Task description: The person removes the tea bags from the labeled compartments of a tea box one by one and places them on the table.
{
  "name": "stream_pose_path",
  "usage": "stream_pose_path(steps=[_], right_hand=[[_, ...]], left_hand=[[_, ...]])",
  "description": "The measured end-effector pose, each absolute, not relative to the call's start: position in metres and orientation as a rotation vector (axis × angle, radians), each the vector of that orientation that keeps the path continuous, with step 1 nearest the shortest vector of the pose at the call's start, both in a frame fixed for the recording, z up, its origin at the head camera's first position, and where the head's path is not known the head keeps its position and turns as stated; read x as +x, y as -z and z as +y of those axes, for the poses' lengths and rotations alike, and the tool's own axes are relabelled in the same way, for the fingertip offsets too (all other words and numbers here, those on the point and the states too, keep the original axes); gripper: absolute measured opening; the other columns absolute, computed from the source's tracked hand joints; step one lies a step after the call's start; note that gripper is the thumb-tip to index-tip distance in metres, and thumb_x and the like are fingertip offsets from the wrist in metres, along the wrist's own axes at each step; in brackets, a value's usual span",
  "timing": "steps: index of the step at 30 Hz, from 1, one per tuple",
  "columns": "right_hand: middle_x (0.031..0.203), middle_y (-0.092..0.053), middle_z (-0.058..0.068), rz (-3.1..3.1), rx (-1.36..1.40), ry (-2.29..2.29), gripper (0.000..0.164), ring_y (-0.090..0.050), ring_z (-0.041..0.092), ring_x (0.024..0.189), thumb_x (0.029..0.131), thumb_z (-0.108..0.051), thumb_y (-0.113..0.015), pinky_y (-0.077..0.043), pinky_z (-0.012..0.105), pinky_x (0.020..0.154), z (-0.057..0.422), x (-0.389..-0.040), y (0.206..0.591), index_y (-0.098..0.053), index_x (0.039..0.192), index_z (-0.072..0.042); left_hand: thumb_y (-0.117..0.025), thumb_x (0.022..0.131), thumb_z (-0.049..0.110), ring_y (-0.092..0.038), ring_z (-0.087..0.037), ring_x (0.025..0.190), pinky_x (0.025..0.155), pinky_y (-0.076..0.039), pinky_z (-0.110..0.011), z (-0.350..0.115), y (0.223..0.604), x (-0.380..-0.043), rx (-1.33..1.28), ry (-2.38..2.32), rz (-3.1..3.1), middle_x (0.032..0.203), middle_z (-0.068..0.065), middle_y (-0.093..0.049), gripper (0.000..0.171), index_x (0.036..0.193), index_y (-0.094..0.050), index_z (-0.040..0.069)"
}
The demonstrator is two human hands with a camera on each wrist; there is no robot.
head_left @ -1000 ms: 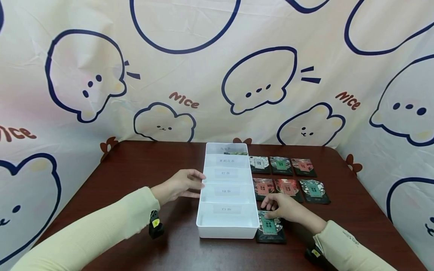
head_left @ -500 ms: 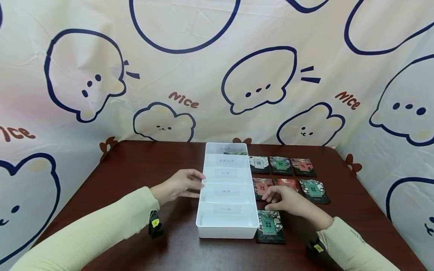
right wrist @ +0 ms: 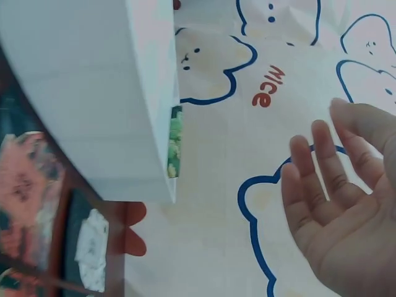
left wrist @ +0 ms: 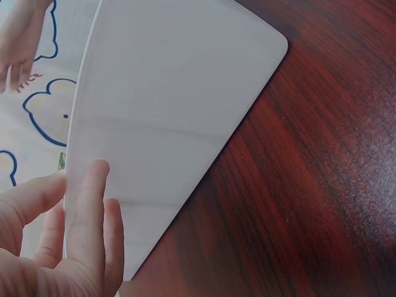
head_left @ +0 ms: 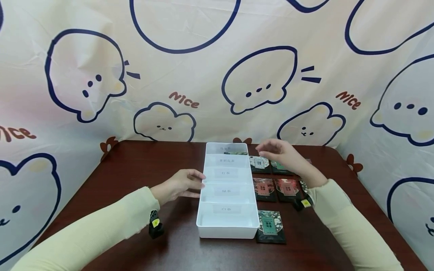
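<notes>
A long white box (head_left: pixel 228 232) with several labelled compartments stands on the table. My left hand (head_left: pixel 179 184) rests its fingers lightly against the box's left side, near the rim; in the left wrist view the fingers (left wrist: pixel 93 192) lie along the outer wall. Raised over the back right of the table, my right hand (head_left: pixel 283 154) is loosely spread and holds nothing. Below it are a white-labelled tea sachet (head_left: pixel 259 164) and a green-labelled tea sachet (head_left: pixel 278 166), the latter partly covered by the hand. A green sachet (head_left: pixel 235 153) pokes up in the farthest compartment.
Two red-labelled sachets (head_left: pixel 263 189) lie right of the box's middle. One green-labelled sachet (head_left: pixel 270 227) sits at its front right corner. My right forearm (head_left: pixel 342 214) hides much of the sachets farther right. A cartoon-printed cloth (head_left: pixel 210 75) hangs behind the dark wooden table (head_left: pixel 152 158).
My right hand has left the front green-labelled sachet, risen and moved toward the back of the table with nothing in it. The left hand and box have stayed in place.
</notes>
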State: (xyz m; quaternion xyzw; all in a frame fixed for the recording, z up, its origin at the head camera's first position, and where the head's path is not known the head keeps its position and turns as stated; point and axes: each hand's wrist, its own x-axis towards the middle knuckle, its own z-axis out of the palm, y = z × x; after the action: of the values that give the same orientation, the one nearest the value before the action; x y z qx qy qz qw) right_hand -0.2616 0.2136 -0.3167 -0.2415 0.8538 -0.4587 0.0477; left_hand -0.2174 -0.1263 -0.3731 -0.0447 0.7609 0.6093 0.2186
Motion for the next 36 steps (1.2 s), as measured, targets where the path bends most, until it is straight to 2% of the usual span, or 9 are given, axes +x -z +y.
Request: stream_pose_path(steps=[5, 8, 14, 18, 21, 27, 36], right_hand=[[0.121, -0.062, 0.008, 2.596, -0.727, 1.422, 0.03, -0.059, 0.023, 0.11, 0.095, -0.031, -0.062, -0.051, 0.045, 0.098, 0.194, -0.292, 0.314, -0.062, 0.118, -0.011], [0.122, -0.061, 0.008, 2.577, -0.677, 1.427, 0.029, -0.057, 0.027, 0.112, 0.095, -0.03, -0.063, -0.047, 0.049, 0.102, 0.183, -0.307, 0.318, -0.062, 0.117, -0.011], [0.122, -0.061, 0.011, 2.579, -0.641, 1.379, 0.026, -0.057, 0.029, 0.114, 0.095, -0.024, -0.062, -0.048, 0.048, 0.102, 0.169, -0.334, 0.331, -0.063, 0.116, -0.008], [0.128, -0.058, 0.019, 2.508, -0.658, 1.355, 0.027, -0.054, 0.034, 0.116, 0.096, -0.015, -0.06, -0.046, 0.052, 0.103, 0.164, -0.346, 0.342, -0.061, 0.119, -0.002], [0.133, -0.055, 0.02, 2.469, -0.659, 1.296, 0.03, -0.051, 0.035, 0.119, 0.095, -0.012, -0.06, -0.043, 0.054, 0.106, 0.16, -0.352, 0.348, -0.061, 0.122, 0.001], [0.13, -0.058, 0.016, 2.469, -0.631, 1.217, 0.032, -0.054, 0.031, 0.119, 0.092, -0.012, -0.065, -0.045, 0.05, 0.105, 0.155, -0.357, 0.356, -0.062, 0.122, 0.0], [0.114, -0.065, 0.014, 2.499, -0.652, 1.118, 0.026, -0.06, 0.023, 0.099, 0.088, -0.007, -0.069, -0.053, 0.034, 0.09, 0.152, -0.357, 0.36, -0.066, 0.113, -0.001]], left_hand=[[-0.068, 0.086, -0.002, -0.067, -0.023, 0.086, 0.078, -0.06, -0.044, -0.126, 0.373, -0.217, -0.121, -1.689, 2.11, 0.108, -0.018, -0.06, 0.035, 0.12, -0.058, 0.0], [-0.068, 0.086, -0.002, -0.067, -0.023, 0.086, 0.079, -0.06, -0.044, -0.127, 0.374, -0.217, -0.123, -1.689, 2.11, 0.108, -0.018, -0.061, 0.034, 0.119, -0.058, 0.0], [-0.068, 0.086, -0.002, -0.067, -0.023, 0.084, 0.076, -0.061, -0.042, -0.127, 0.377, -0.218, -0.123, -1.694, 2.109, 0.107, -0.017, -0.062, 0.032, 0.117, -0.06, 0.001], [-0.067, 0.086, -0.002, -0.067, -0.023, 0.085, 0.076, -0.061, -0.042, -0.127, 0.376, -0.218, -0.11, -1.696, 2.103, 0.108, -0.018, -0.062, 0.033, 0.118, -0.059, 0.0], [-0.067, 0.087, -0.002, -0.067, -0.023, 0.086, 0.077, -0.061, -0.042, -0.127, 0.375, -0.218, -0.108, -1.694, 2.1, 0.109, -0.018, -0.061, 0.033, 0.119, -0.058, 0.0], [-0.068, 0.086, -0.002, -0.067, -0.023, 0.085, 0.077, -0.061, -0.042, -0.126, 0.375, -0.218, -0.114, -1.701, 2.099, 0.108, -0.018, -0.061, 0.033, 0.117, -0.059, 0.0], [-0.068, 0.086, -0.002, -0.067, -0.023, 0.084, 0.076, -0.061, -0.043, -0.125, 0.377, -0.219, -0.134, -1.699, 2.111, 0.108, -0.017, -0.061, 0.032, 0.117, -0.059, 0.001]])
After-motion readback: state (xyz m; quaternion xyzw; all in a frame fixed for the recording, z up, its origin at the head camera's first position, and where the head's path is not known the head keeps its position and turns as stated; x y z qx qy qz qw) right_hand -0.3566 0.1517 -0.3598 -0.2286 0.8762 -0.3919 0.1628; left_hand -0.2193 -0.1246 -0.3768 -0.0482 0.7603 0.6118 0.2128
